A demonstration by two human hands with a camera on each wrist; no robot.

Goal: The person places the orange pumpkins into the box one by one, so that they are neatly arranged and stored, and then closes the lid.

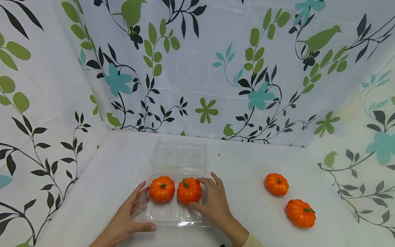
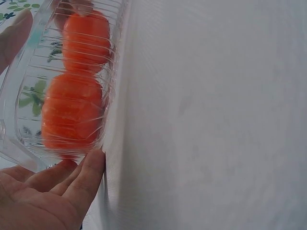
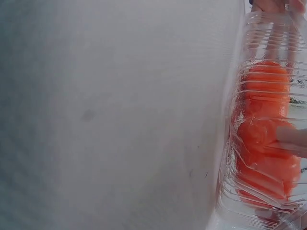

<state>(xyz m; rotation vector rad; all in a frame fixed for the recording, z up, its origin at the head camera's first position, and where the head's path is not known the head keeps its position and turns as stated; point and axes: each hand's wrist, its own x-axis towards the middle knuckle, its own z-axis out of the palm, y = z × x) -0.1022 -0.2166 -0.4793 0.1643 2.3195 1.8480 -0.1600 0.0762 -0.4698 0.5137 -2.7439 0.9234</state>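
White cloth (image 1: 253, 202), right grip (image 1: 215, 200) pinching glossy lobed pumpkin (image 1: 188, 192)

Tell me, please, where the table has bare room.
White tabletop lies bare between the right hand and the two loose pumpkins, and left of the left hand. The clear clamshell's base is crowded by two pumpkins and both hands.

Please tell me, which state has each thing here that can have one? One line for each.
Clear container: open, lid folded back
Left inner pumpkin: in the container, not held
Right inner pumpkin: in the container, held
Farther loose pumpkin: outside the container, untouched
Nearer loose pumpkin: outside, tilted, untouched
Left hand: touching the container
Right hand: gripping the right inner pumpkin
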